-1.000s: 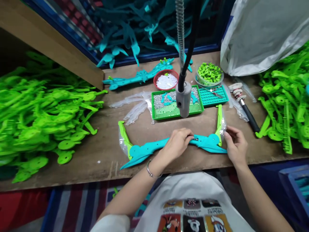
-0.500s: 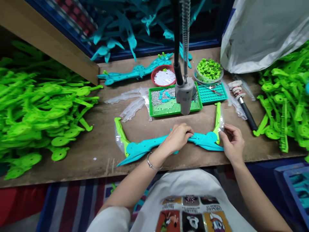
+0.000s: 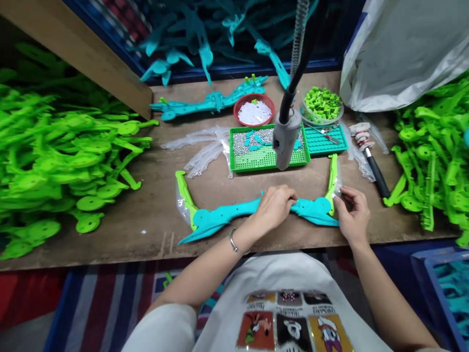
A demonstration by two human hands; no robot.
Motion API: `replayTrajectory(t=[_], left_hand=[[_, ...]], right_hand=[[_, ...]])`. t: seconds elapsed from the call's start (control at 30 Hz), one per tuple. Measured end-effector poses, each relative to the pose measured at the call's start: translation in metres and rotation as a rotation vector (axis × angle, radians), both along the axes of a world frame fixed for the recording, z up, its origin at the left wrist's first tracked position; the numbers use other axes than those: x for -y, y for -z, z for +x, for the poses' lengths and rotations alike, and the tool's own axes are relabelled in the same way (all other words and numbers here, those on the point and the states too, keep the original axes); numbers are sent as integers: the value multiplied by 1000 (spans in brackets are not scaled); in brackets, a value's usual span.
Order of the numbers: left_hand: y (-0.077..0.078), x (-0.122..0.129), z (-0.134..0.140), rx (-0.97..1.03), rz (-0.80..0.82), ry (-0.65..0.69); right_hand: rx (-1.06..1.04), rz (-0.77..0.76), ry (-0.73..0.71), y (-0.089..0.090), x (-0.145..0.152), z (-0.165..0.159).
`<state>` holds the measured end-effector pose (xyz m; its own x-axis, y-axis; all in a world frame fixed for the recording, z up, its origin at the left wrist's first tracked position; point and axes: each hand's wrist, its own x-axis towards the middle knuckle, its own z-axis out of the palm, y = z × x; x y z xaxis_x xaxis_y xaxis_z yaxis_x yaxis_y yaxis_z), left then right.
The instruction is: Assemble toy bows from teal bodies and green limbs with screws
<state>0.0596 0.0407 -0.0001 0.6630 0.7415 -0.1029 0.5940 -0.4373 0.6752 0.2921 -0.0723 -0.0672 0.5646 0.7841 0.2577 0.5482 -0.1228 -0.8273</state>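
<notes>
A blue bow-shaped plastic body (image 3: 230, 213) lies across the front of the table. At each end stands a green arm, the left green arm (image 3: 187, 199) and the right green arm (image 3: 332, 183), both with clear plastic pieces along their outer edges. Resting over the middle of the blue body, my left hand (image 3: 275, 208) has its fingers pinched at the surface; what they hold is too small to make out. My right hand (image 3: 353, 215) grips the clear plastic piece (image 3: 337, 185) at the right end between thumb and fingers.
An electric screwdriver (image 3: 286, 142) hangs above the table before a green tray (image 3: 269, 164) of screws. Behind are a red basket (image 3: 273, 110), a tub of green pieces (image 3: 322, 105) and a teal tray (image 3: 340, 144). Green parts pile up left (image 3: 73, 161) and right (image 3: 425, 166).
My left hand has slid slightly right along the blue body, fingers still pinched. My right hand stays at the right end. The hanging screwdriver looks shifted a little as the view moved.
</notes>
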Motion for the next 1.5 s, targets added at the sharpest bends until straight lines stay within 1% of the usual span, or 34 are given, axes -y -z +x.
replayTrajectory(t=[0.07,0.23,0.3,0.37,0.47,0.53,0.63,0.7,0.77,0.9,0.97,1.1,1.17,1.23,1.3,1.4,1.47,1.5], left_hand=[[3,-1,-1,32,6,6],[1,-15,3,-85,-126,82],[0,-17,5,-87,-111,87],[2,-14,5,-52,-55,80],[9,-2,-1,2,42,70],[15,10,-6,-8,160,82],[23,29,-17,-27,390,114],[27,40,-25,4,496,123],[30,47,-32,43,541,126],[37,51,-41,56,528,113],[39,54,-40,4,564,107],[44,68,-26,-123,721,124],[47,75,-18,-156,746,81],[51,79,-14,-174,757,7],[52,80,-13,-187,782,-54],[51,80,-15,-195,822,-100],[50,82,-15,-217,826,-129],[49,84,-15,-235,821,-143]], right_hand=[[13,0,-5,1,0,1],[38,-8,-25,1,-1,2],[47,-6,-17,0,-1,2],[56,-5,-11,0,-1,2],[71,-9,-20,-1,-2,1],[77,-5,-25,-3,-2,1],[74,-1,-20,-4,-2,0],[64,-7,-15,-4,-2,0],[51,-19,-11,-3,-1,-1],[-25,-10,-15,2,-2,0],[-78,16,-24,4,-3,0],[-191,46,-17,5,-4,-3],[-214,36,0,4,-4,-7],[-203,23,8,5,-5,-12],[-183,19,8,7,-6,-17],[-145,7,5,9,-4,-19],[-67,-25,-17,3,-2,-16],[-8,-39,-34,-2,-3,-14]])
